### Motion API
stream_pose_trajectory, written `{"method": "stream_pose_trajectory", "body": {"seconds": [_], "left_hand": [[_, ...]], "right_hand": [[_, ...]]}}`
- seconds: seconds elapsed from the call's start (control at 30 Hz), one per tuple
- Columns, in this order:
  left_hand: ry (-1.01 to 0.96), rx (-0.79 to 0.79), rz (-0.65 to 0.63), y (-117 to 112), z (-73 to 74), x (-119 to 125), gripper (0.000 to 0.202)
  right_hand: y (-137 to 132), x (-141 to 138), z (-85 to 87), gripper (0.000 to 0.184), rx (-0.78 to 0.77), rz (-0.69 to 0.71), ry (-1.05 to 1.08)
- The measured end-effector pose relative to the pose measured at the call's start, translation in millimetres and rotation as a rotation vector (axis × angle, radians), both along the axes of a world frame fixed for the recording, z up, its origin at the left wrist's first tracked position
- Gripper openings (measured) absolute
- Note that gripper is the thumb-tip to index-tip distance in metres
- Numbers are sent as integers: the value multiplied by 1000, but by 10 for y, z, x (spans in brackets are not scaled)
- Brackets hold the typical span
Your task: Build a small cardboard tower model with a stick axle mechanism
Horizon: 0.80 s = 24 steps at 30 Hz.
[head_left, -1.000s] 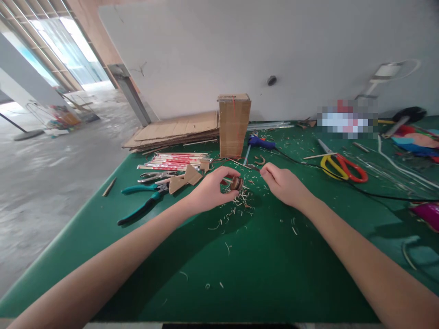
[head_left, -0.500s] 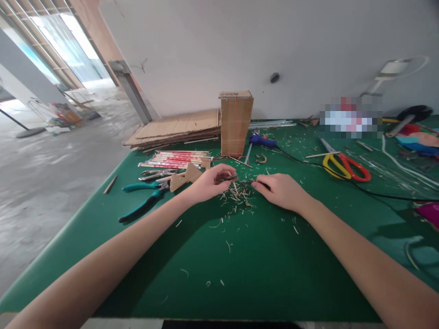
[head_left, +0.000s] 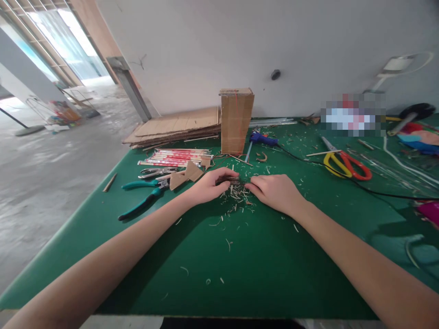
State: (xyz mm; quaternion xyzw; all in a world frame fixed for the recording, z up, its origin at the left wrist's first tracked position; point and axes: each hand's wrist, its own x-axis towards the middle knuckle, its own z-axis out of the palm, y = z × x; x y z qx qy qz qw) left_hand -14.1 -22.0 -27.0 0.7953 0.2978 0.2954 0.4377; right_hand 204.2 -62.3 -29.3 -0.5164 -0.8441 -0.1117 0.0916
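My left hand (head_left: pixel 213 183) is closed, thumb and fingers pinching a small layered brown piece (head_left: pixel 229 180) that looks like cardboard. Just to the right, my right hand (head_left: pixel 274 191) has its fingers curled down close to the tabletop; whatever they hold, if anything, is hidden. A gap separates the two hands. Thin pale shavings (head_left: pixel 237 193) lie heaped between and below them on the green tabletop (head_left: pixel 206 256). Left of my left hand are cut cardboard pieces (head_left: pixel 192 172) and teal-handled pliers (head_left: pixel 147 203).
A tall cardboard box (head_left: pixel 236 123) stands behind the hands, beside stacked cardboard sheets (head_left: pixel 181 124). Wrapped chopsticks (head_left: pixel 174 157) lie at left. A blue glue gun (head_left: pixel 264 139) trails a black cord (head_left: pixel 308 162) rightward past scissors (head_left: pixel 348 165).
My right hand has shifted slightly left, and the dark thing at its fingertips no longer shows. More of the brown piece is visible in my left hand.
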Motion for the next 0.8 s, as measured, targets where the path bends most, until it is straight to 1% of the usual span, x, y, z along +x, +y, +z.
{"method": "stream_pose_trajectory", "body": {"seconds": [0.13,0.23,0.37,0.57,0.7,0.8], "left_hand": [[-23,1,0,11,-38,-7,27],[-18,19,11,13,-40,-13,25],[-8,41,22,17,-30,-19,22],[-55,-5,-13,21,-38,-16,21],[-59,-17,-8,10,-26,-16,21],[-79,-38,-29,7,-15,-18,19]], "right_hand": [[-26,-47,13,47,30,-23,-70],[-44,-80,34,47,44,-47,-102],[-63,-106,67,48,16,-53,-127],[-76,-125,110,48,-35,-26,-153],[-89,-132,89,49,-56,-32,-145],[-102,-127,54,48,-59,-26,-156]]}}
